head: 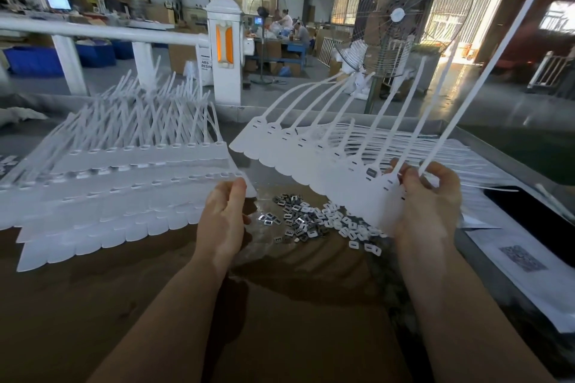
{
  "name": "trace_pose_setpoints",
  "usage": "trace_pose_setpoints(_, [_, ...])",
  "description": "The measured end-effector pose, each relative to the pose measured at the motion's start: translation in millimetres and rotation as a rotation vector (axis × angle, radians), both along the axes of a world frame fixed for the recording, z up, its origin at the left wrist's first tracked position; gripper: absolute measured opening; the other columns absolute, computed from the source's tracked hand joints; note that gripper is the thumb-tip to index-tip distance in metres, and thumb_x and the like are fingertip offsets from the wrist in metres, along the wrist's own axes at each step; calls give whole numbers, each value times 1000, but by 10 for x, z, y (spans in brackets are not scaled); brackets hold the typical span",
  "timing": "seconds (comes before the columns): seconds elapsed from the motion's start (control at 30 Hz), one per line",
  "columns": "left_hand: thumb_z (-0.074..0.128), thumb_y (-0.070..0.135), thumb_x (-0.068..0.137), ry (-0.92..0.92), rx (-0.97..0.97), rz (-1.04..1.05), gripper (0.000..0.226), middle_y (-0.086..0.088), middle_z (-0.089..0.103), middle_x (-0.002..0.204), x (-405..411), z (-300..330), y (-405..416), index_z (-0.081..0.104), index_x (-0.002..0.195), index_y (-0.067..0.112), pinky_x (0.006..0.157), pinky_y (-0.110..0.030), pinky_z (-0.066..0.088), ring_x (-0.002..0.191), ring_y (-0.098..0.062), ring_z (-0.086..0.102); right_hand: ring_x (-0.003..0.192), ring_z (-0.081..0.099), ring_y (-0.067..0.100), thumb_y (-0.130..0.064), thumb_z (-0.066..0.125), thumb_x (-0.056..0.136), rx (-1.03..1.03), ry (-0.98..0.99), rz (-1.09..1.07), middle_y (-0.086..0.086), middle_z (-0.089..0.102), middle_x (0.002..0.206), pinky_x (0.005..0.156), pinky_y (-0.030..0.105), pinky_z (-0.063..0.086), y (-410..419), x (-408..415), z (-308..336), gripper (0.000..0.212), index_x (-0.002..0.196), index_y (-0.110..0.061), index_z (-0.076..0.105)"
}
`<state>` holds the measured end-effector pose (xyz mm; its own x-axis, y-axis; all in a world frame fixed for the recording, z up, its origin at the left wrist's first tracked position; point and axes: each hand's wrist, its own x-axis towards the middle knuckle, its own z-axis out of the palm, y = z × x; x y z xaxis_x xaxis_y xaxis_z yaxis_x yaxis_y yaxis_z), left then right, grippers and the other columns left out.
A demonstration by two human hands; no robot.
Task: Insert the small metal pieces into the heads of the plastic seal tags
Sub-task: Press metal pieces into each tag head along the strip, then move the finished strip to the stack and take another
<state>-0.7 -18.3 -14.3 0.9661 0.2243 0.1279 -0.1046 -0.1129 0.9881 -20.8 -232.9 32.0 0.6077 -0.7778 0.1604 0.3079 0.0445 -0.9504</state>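
Note:
My right hand (426, 205) grips the near end of a joined strip of white plastic seal tags (298, 158), held up off the table with its long tails fanning up and right. One tag head near my fingers shows a dark metal piece (371, 172). My left hand (224, 218) pinches the near right corner of a stack of white tag strips (118, 190) lying on the brown table. A loose heap of small metal pieces (311, 221) lies on the table between my hands.
More white tag strips (435, 146) lie at the right behind the held strip. Printed paper sheets (522, 261) and a black flat object (535, 211) sit at the right edge. A large standing fan (398, 15) and a white post (224, 50) rise beyond the table.

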Motion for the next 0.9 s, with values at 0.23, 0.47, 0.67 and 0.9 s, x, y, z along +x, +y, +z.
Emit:
trace_pose_setpoints(0.23, [37,43,96,4,4,-9,31,9,56,86,10,-14,4,55,106,20,56,-27,49,65,-9,56,64,64,-6,-10,58,91,52,-97,2,-10,68,70,67,14,51,156,-51,201,18,104,-21,51])
trace_pose_setpoints(0.47, [41,42,95,-2,25,-11,22,4,57,88,3,-17,12,55,90,25,73,-41,52,73,-16,58,61,63,-6,-8,54,92,91,-116,-53,-6,70,79,68,15,52,134,3,266,18,95,-24,47])
trace_pose_setpoints(0.67, [43,40,95,-5,69,-29,18,-2,60,90,-7,-10,21,53,84,30,72,-41,53,74,-17,59,62,60,-2,-10,52,93,145,-60,-157,-10,64,74,63,14,50,74,200,192,15,100,-23,46])
trace_pose_setpoints(0.9, [46,42,93,-2,103,-46,19,-7,62,104,40,-35,4,55,96,27,84,-53,51,91,-29,61,68,59,4,-7,52,93,235,-18,-164,-11,60,74,66,20,49,79,485,125,19,96,-24,44])
